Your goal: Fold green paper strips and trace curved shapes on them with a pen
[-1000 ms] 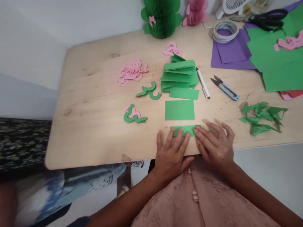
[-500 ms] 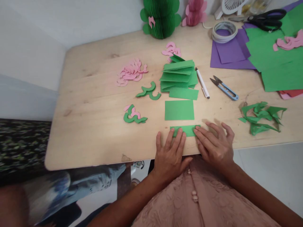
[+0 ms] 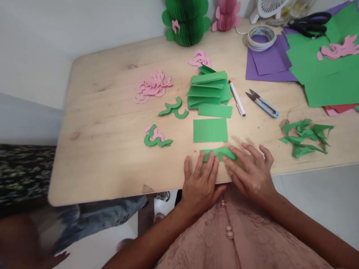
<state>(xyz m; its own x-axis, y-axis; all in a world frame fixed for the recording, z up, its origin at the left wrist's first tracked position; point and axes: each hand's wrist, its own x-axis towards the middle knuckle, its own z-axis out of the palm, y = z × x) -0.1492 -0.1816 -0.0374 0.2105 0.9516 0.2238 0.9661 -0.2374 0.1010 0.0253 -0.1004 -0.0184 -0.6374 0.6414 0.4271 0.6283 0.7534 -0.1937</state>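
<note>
A narrow folded strip of green paper point(image 3: 217, 153) lies near the table's front edge, under my fingertips. My left hand point(image 3: 200, 177) rests flat with fingers spread, its tips on the strip's left part. My right hand point(image 3: 254, 170) touches the strip's right part with its extended index and middle fingers; the other fingers are spread. Just beyond lies a flat green paper rectangle point(image 3: 210, 130). Behind it are another green strip point(image 3: 215, 111) and a stack of folded green papers point(image 3: 209, 89).
Right of the stack lie a white pen point(image 3: 237, 98), blue thread snips point(image 3: 262, 103) and green paper scraps point(image 3: 307, 136). Pink cutouts point(image 3: 154, 87) and green curved cutouts point(image 3: 158, 138) lie left. Tape rolls point(image 3: 261, 45) and black-handled scissors point(image 3: 310, 24) sit at the back right. Another person sits lower left.
My right hand's fingers have slid left along the strip and spread a little. My left hand stays in place. The whole view has shifted slightly.
</note>
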